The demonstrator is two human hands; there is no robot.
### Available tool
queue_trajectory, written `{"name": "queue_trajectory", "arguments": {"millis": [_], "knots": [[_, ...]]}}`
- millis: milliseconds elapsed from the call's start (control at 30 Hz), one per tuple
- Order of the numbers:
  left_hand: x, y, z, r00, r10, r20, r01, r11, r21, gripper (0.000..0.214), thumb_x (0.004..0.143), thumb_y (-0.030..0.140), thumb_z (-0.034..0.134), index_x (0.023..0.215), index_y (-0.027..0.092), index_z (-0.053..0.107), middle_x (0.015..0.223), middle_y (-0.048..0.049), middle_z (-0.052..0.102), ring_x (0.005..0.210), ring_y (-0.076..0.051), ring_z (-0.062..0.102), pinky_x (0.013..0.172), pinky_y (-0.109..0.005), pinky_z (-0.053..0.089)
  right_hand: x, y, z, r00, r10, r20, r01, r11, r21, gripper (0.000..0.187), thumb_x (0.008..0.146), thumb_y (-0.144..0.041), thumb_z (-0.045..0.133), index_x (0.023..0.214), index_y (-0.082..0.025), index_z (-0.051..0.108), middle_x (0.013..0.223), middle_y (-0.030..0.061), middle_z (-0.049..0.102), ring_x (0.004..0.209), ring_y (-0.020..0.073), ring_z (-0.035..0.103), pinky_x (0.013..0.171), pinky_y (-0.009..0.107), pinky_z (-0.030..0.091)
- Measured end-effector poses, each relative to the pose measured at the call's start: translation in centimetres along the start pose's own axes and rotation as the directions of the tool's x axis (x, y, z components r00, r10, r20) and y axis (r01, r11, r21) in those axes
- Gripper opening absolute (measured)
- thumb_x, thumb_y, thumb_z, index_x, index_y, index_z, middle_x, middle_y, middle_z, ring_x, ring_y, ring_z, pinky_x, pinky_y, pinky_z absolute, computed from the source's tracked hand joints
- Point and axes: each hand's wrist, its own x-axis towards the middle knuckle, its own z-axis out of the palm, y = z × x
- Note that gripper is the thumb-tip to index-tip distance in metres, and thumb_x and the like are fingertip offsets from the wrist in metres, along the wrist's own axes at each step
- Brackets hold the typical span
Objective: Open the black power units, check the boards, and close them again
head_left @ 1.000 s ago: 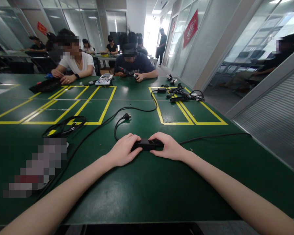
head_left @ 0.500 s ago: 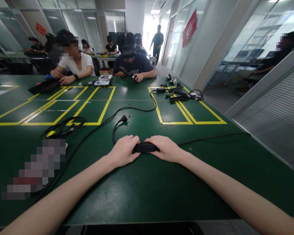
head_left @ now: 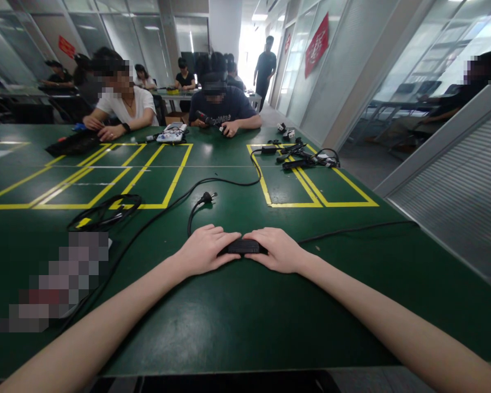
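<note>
A black power adapter (head_left: 243, 247) lies at the middle of the green table (head_left: 188, 338), its long side running left to right. My left hand (head_left: 202, 250) is closed around its left end, thumb on the near side and fingers over the far side. Around the right end, my right hand (head_left: 279, 251) grips in the same way. Beyond my left hand, a short black cord ends in a plug (head_left: 207, 198) with its prongs pointing right. Another thin cable (head_left: 360, 226) runs from beside my right hand to the table's right edge. My palms hide the adapter's ends.
A coiled black cable (head_left: 106, 214) and a blurred-out flat object (head_left: 71, 273) lie at left. One long cord (head_left: 167, 210) crosses the table towards a heap of black adapters (head_left: 298, 158). Yellow tape marks rectangles. Two people (head_left: 123, 106) sit working across the table; another stands behind.
My left hand's fingers have reached further right along the adapter, covering more of it. My right hand has stayed almost still. The standing person in the background has come a little nearer.
</note>
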Motion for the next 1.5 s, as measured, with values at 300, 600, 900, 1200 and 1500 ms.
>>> {"name": "queue_trajectory", "arguments": {"millis": [300, 600, 900, 1200, 1500], "knots": [[0.0, 0.4, -0.1, 1.0, -0.028, -0.003, 0.028, 0.999, -0.044, 0.04, 0.107, 0.048, 0.048, 0.122, 0.017, 0.066, 0.092, -0.0085, 0.071, 0.086, -0.023, 0.064, 0.078, -0.034, 0.047, 0.1, -0.4, -0.2, 0.999, -0.046, 0.022, 0.048, 0.993, -0.106, 0.029, 0.102, -0.039, 0.062, 0.117, -0.014, 0.065, 0.097, 0.0118, 0.075, 0.088, 0.0256, 0.071, 0.079, 0.036, 0.053], [0.1, 0.8, 0.2, 0.999, -0.029, -0.029, 0.027, 0.998, -0.053, 0.04, 0.107, 0.046, 0.047, 0.127, 0.016, 0.066, 0.097, -0.0105, 0.073, 0.091, -0.024, 0.065, 0.082, -0.036, 0.05, 0.1, -0.4, -0.2, 0.999, -0.049, -0.002, 0.049, 0.995, -0.092, 0.029, 0.101, -0.043, 0.062, 0.114, -0.017, 0.066, 0.098, 0.0113, 0.075, 0.087, 0.0255, 0.071, 0.077, 0.036, 0.052], [0.1, 1.0, 0.3, 0.997, -0.063, -0.042, 0.058, 0.991, -0.121, 0.043, 0.105, 0.051, 0.048, 0.12, 0.017, 0.069, 0.094, -0.0102, 0.073, 0.089, -0.024, 0.067, 0.083, -0.036, 0.052, 0.1, -0.5, -0.1, 0.998, -0.06, -0.016, 0.058, 0.994, -0.09, 0.028, 0.1, -0.039, 0.061, 0.116, -0.016, 0.065, 0.097, 0.0116, 0.075, 0.085, 0.0255, 0.071, 0.076, 0.036, 0.052], [0.3, 1.4, -0.6, 0.964, -0.261, 0.056, 0.265, 0.906, -0.33, 0.046, 0.092, 0.061, 0.062, 0.108, 0.018, 0.071, 0.095, -0.0066, 0.074, 0.082, -0.022, 0.066, 0.074, -0.032, 0.05, -0.5, 0.3, -0.3, 0.963, -0.27, -0.013, 0.256, 0.926, -0.276, 0.037, 0.106, -0.032, 0.045, 0.134, -0.015, 0.061, 0.109, 0.016, 0.072, 0.09, 0.0254, 0.066, 0.075, 0.037, 0.051], [0.3, 1.7, -1.0, 0.887, -0.399, 0.231, 0.444, 0.604, -0.662, 0.036, 0.093, 0.05, 0.062, 0.098, 0.016, 0.072, 0.084, -0.0016, 0.072, 0.075, -0.018, 0.062, 0.067, -0.027, 0.047, -0.5, 0.2, -0.6, 0.969, -0.243, -0.036, 0.231, 0.951, -0.207, 0.049, 0.101, -0.031, 0.056, 0.149, -0.023, 0.054, 0.12, 0.012, 0.072, 0.099, 0.024, 0.068, 0.08, 0.035, 0.054]]}}
